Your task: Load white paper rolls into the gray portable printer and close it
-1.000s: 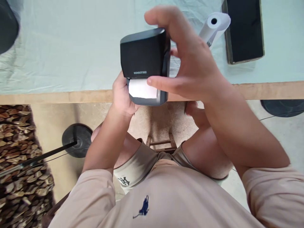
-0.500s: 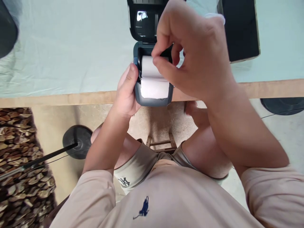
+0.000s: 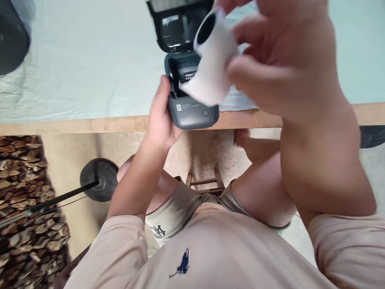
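A small dark grey label printer (image 3: 192,114) is held at the table's front edge by my left hand (image 3: 164,114), its thumb along the left side. The printer's lid (image 3: 174,30) stands swung back on its hinge, and part of the inner bay shows a small label. Above the bay, my right hand (image 3: 270,60) grips a white paper roll (image 3: 218,56) between thumb and fingers. The roll is tilted, with its dark hollow core facing up and left. Its loose paper end hangs down in front of the printer. Motion blurs the right hand and roll slightly.
A pale green cloth (image 3: 90,60) covers the table, which has a wooden front edge (image 3: 75,127). A dark rounded object (image 3: 13,40) lies at the far left. Below are a round black stand base (image 3: 99,178), stacked firewood (image 3: 27,208) and a wooden stool rung (image 3: 204,181).
My right hand has lifted the paper roll out of the printer bay, moving up and right. The printer's front panel and inner bay are now uncovered. My left hand has kept its hold.
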The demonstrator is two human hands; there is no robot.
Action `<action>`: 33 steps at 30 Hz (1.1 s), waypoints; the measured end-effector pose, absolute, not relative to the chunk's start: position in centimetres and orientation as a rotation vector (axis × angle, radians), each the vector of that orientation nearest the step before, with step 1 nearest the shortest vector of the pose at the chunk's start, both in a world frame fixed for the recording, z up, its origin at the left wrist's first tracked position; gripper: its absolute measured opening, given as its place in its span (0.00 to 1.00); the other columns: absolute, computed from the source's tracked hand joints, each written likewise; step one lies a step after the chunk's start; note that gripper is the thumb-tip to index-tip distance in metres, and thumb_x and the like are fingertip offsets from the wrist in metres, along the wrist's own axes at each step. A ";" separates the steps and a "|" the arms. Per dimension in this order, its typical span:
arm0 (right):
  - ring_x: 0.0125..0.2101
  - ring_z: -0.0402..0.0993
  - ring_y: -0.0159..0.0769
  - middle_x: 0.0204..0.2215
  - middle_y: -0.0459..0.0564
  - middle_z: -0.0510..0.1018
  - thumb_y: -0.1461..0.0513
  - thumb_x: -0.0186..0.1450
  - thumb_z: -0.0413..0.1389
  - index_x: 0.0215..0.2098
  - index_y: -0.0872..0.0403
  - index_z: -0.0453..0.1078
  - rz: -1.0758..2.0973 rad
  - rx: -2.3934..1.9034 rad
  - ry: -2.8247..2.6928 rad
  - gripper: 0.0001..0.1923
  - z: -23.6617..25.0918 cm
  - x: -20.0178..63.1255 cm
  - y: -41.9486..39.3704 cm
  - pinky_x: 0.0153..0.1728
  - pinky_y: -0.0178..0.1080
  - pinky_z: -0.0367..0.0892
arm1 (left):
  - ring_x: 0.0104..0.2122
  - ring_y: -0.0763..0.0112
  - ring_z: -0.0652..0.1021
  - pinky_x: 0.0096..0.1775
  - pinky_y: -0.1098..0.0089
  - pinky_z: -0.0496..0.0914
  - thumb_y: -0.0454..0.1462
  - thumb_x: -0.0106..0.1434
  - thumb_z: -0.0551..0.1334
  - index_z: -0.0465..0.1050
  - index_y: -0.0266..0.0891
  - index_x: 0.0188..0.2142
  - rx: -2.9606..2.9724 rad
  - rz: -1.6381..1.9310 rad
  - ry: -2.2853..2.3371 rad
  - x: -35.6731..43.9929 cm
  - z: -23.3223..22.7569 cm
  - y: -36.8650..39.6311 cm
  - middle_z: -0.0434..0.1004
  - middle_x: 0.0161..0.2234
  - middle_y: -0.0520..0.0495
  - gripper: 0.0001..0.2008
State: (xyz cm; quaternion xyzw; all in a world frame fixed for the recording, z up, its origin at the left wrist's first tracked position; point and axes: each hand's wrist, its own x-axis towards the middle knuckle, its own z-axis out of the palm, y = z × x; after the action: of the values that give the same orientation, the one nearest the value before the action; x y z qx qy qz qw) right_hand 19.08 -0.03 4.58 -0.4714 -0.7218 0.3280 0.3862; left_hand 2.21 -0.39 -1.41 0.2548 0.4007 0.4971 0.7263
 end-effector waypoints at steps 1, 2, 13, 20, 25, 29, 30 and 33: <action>0.26 0.64 0.21 0.40 0.46 0.70 0.70 0.53 0.43 0.46 0.57 0.61 0.941 -1.107 -1.699 0.22 4.2 19.2 0.0 0.22 0.30 0.59 | 0.60 0.58 0.67 0.55 0.57 0.72 0.48 0.70 0.45 0.73 0.39 0.44 0.584 1.109 0.802 2.1 -1.5 -0.3 0.77 0.46 0.50 0.23; 0.25 0.63 0.22 0.38 0.46 0.69 0.69 0.53 0.43 0.46 0.57 0.59 1.023 -1.061 -1.605 0.21 3.5 19.3 0.0 0.20 0.30 0.57 | 0.62 0.59 0.65 0.56 0.58 0.71 0.50 0.70 0.45 0.73 0.40 0.45 0.607 1.115 0.747 2.0 -1.7 -0.1 0.76 0.47 0.51 0.23; 0.34 0.61 0.24 0.34 0.47 0.65 0.66 0.56 0.49 0.41 0.55 0.60 0.625 -1.386 -1.621 0.14 -1.3 19.4 1.1 0.30 0.28 0.62 | 0.60 0.58 0.68 0.54 0.64 0.72 0.56 0.65 0.47 0.71 0.43 0.47 0.715 1.063 0.884 1.8 -1.9 -0.1 0.73 0.53 0.48 0.26; 0.26 0.64 0.28 0.30 0.45 0.73 0.70 0.51 0.48 0.46 0.52 0.66 0.319 -1.641 -1.826 0.24 -2.5 20.3 1.7 0.31 0.35 0.61 | 0.58 0.58 0.70 0.54 0.64 0.72 0.57 0.65 0.47 0.71 0.42 0.45 0.679 1.064 0.902 1.6 -2.1 0.0 0.75 0.49 0.47 0.27; 0.44 0.69 0.33 0.43 0.50 0.71 0.70 0.53 0.46 0.46 0.55 0.67 0.096 -1.467 -1.744 0.23 -0.2 21.4 0.8 0.48 0.38 0.65 | 0.55 0.60 0.72 0.55 0.63 0.71 0.53 0.67 0.47 0.73 0.43 0.44 0.621 1.088 0.791 1.7 -1.9 0.0 0.76 0.48 0.49 0.23; 0.50 0.64 0.41 0.46 0.54 0.67 0.65 0.53 0.56 0.47 0.55 0.67 -0.001 -1.711 -1.615 0.23 -0.5 23.0 2.1 0.56 0.43 0.60 | 0.55 0.61 0.73 0.54 0.64 0.72 0.54 0.66 0.47 0.73 0.44 0.42 0.618 1.087 0.841 1.9 -1.7 0.0 0.76 0.47 0.49 0.24; 0.50 0.64 0.41 0.48 0.54 0.65 0.64 0.52 0.58 0.48 0.54 0.67 0.100 -1.799 -1.609 0.24 -1.1 23.4 2.7 0.56 0.43 0.60 | 0.55 0.60 0.73 0.54 0.64 0.72 0.54 0.66 0.47 0.73 0.43 0.43 0.618 1.088 0.843 1.9 -1.7 0.0 0.76 0.47 0.48 0.24; 0.42 0.63 0.35 0.45 0.54 0.66 0.62 0.54 0.59 0.44 0.53 0.69 0.280 -1.954 -1.525 0.18 -2.9 24.5 3.9 0.50 0.41 0.61 | 0.55 0.59 0.72 0.54 0.63 0.72 0.53 0.67 0.47 0.73 0.42 0.43 0.619 1.089 0.824 1.8 -1.6 -0.1 0.76 0.47 0.48 0.23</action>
State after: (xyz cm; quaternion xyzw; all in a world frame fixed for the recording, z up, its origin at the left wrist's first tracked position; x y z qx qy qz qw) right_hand 24.52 3.92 -2.90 -0.7427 -0.5795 0.1065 0.3181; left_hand 1.84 -0.05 -1.62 0.2813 0.3744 0.4951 0.7318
